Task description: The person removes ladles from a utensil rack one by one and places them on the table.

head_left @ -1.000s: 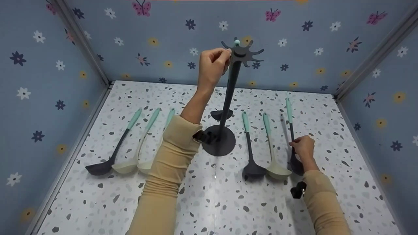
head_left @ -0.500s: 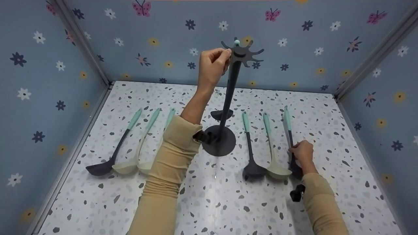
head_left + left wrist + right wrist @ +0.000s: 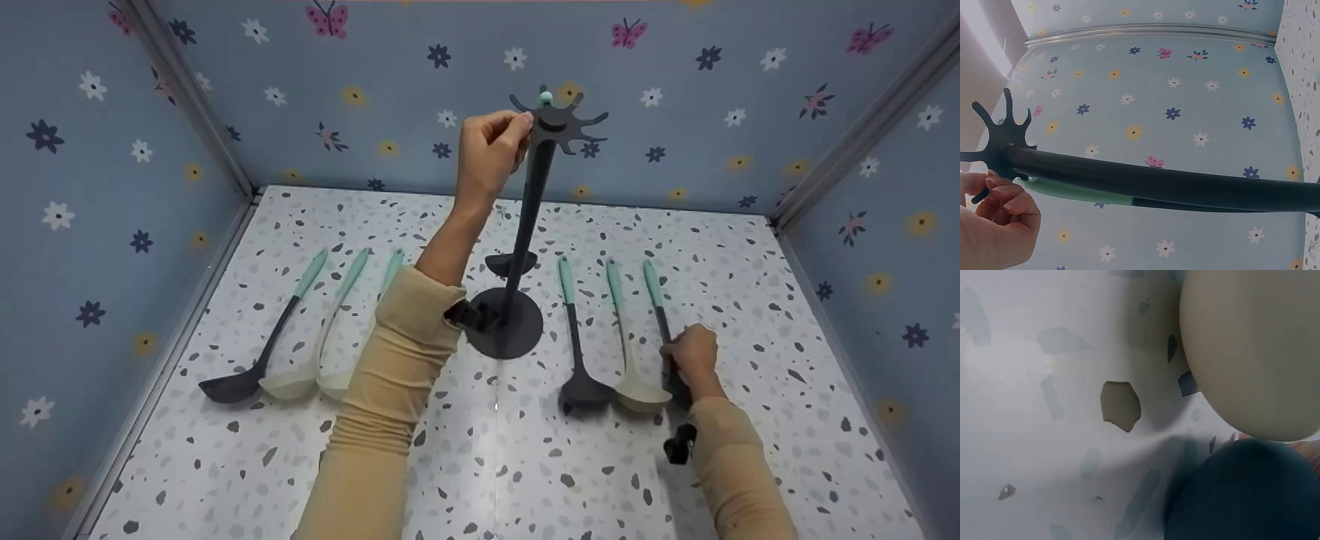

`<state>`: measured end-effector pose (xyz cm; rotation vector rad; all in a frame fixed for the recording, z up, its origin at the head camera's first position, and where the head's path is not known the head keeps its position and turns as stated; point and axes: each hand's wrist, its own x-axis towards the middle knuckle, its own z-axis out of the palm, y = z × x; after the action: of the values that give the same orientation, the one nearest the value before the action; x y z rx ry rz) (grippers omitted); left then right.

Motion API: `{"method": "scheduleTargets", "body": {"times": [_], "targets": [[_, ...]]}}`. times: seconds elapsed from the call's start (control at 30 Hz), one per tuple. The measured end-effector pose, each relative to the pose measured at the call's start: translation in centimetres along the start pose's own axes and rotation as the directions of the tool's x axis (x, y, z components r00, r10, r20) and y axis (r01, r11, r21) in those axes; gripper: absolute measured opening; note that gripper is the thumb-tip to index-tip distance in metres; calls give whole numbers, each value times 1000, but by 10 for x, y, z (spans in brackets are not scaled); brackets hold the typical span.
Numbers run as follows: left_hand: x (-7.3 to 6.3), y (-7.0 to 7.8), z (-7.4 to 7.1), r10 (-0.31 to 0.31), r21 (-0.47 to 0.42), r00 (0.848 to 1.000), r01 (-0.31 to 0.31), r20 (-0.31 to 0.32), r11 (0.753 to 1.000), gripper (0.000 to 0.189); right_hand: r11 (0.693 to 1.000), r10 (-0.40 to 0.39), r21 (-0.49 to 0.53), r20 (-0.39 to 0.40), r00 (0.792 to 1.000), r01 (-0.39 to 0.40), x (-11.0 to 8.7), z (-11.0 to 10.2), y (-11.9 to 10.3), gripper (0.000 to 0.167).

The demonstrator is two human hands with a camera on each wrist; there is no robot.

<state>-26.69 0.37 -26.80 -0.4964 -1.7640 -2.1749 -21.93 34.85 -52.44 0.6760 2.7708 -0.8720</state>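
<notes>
My left hand (image 3: 487, 154) pinches a prong of the hook wheel at the top of a dark utensil stand (image 3: 529, 202). One dark ladle with a mint handle (image 3: 1078, 191) hangs from the wheel behind the post, its bowl (image 3: 499, 264) above the base. At the right, my right hand (image 3: 694, 356) grips the dark shaft of a mint-handled ladle (image 3: 653, 283) lying along the table; the hand partly covers its bowl. In the right wrist view that dark bowl (image 3: 1241, 495) sits close beside the beige bowl (image 3: 1252, 354) of a neighbouring ladle.
A dark ladle (image 3: 577, 386) and a beige ladle (image 3: 637, 390) lie left of my right hand. Left of the stand lie a dark ladle (image 3: 236, 385) and two beige ones, one partly behind my left sleeve (image 3: 375, 397). Flowered walls (image 3: 420, 45) enclose the speckled table (image 3: 465, 480).
The ladle in my right hand has come down and toward me, its handle end now level with the neighbouring handles. My left hand stays on the stand.
</notes>
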Motion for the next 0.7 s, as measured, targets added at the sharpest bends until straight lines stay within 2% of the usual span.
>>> {"method": "scheduleTargets", "body": {"times": [0.3,0.53,0.7], "targets": [[0,0,0,2,-9,1000,-2,-2,1000,28,998,40,45,34,999,-41,3,2,0,26],[-1,0,0,-12,12,1000,12,0,1000,28,1000,26,-3,46,999,-26,1,1,-2,26],[-4,2,2,-31,48,1000,31,0,998,30,997,-2,-81,41,999,5,-1,-1,-5,31]]}}
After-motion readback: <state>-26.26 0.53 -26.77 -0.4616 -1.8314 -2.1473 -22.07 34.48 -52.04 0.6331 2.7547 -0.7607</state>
